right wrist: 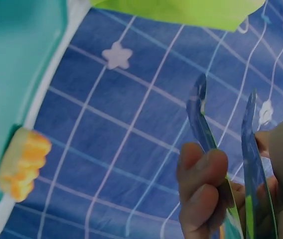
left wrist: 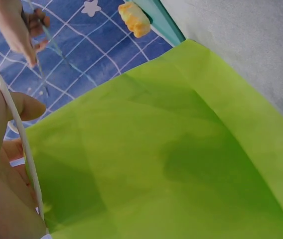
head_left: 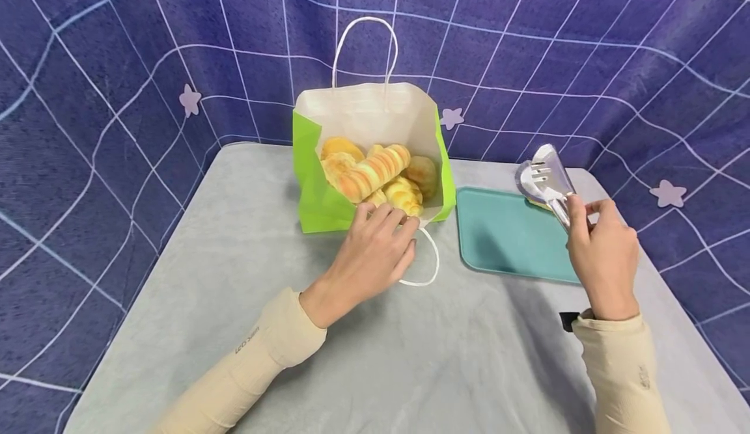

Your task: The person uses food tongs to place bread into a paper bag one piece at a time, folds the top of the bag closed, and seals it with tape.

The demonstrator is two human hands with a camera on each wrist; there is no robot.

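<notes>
A green paper bag [head_left: 319, 206] stands open, filled with several breads, a long striped roll [head_left: 375, 172] on top. My left hand [head_left: 375, 252] grips its near rim, fingers curled over the edge beside the breads. The near white handle [head_left: 435, 258] hangs by that hand and crosses it in the left wrist view. Above the teal tray [head_left: 504, 242], my right hand [head_left: 606, 252] holds metal food tongs [head_left: 547, 177], their two ends spread with nothing between them. One small golden bread [right wrist: 24, 164] sits on the tray, mostly hidden behind the tongs in the head view.
Everything stands on a grey cloth-covered table [head_left: 439, 362]. A blue curtain [head_left: 498, 63] with white lines and stars hangs behind and along both sides. The bag's far handle [head_left: 366, 19] stands upright in front of it.
</notes>
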